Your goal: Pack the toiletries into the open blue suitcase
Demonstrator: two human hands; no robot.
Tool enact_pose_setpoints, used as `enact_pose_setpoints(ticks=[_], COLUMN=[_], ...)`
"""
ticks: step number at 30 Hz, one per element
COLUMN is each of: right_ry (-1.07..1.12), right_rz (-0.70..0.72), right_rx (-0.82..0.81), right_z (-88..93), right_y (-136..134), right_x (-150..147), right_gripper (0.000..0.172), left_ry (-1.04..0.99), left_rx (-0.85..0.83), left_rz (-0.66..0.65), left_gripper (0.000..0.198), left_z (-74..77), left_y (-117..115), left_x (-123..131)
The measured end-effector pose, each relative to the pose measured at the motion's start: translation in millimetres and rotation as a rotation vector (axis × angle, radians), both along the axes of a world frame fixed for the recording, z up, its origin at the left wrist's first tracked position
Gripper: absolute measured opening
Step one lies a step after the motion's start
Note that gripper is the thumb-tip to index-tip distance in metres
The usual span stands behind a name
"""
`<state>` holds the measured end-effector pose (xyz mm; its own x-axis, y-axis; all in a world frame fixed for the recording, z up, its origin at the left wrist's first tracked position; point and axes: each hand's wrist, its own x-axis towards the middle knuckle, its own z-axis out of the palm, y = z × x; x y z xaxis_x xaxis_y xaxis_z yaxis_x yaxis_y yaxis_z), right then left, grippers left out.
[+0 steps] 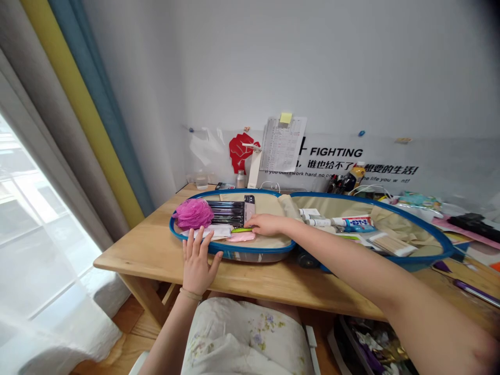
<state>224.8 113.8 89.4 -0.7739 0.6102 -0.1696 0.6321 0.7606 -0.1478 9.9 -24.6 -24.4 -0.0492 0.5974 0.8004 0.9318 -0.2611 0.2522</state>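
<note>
Currently before you, an open, blue-rimmed, beige-lined suitcase (269, 205);
your left hand (199, 264) spread over its near rim; right hand (264, 224) inside, at a slim, bright-green packet (240, 229), pinch unclear.

left hand (200, 260) is splayed, right hand (264, 224) outstretched.
</note>
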Motion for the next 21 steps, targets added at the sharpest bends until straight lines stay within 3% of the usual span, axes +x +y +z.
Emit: enact_pose_setpoints(ticks=[3, 7, 11, 14, 17, 21], right_ry=[0.017, 0.08, 0.136, 0.129, 0.04, -0.069], right_rz=[0.019, -0.036, -0.188, -0.366, -0.47, -0.501], right_rx=[-0.02, 0.023, 0.09, 0.043, -0.068, -0.137], right_z=[2.8, 26.3, 59.6, 75.1, 75.5, 57.0], right_y=[-1, 1, 1, -3, -9, -16], right_x=[3, 28, 80, 128, 172, 213], right_gripper=[0.038, 0.04, 0.045, 0.045, 0.046, 0.048], left_ry=[0.001, 0.017, 0.016, 0.001, -0.008, -0.016], left_rx=[0.002, 0.017, 0.015, 0.013, -0.001, -0.018], left_rz=[0.006, 0.006, 0.006, 0.005, 0.008, 0.015], left_gripper=[0.052, 0.051, 0.05, 0.05, 0.051, 0.052], left_z=[1.0, 1.1, 0.2, -0.2, -0.4, -0.3], left_y=[-1, -1, -1, 0, 0, -1], left_x=[1, 1, 0, 0, 0, 1])
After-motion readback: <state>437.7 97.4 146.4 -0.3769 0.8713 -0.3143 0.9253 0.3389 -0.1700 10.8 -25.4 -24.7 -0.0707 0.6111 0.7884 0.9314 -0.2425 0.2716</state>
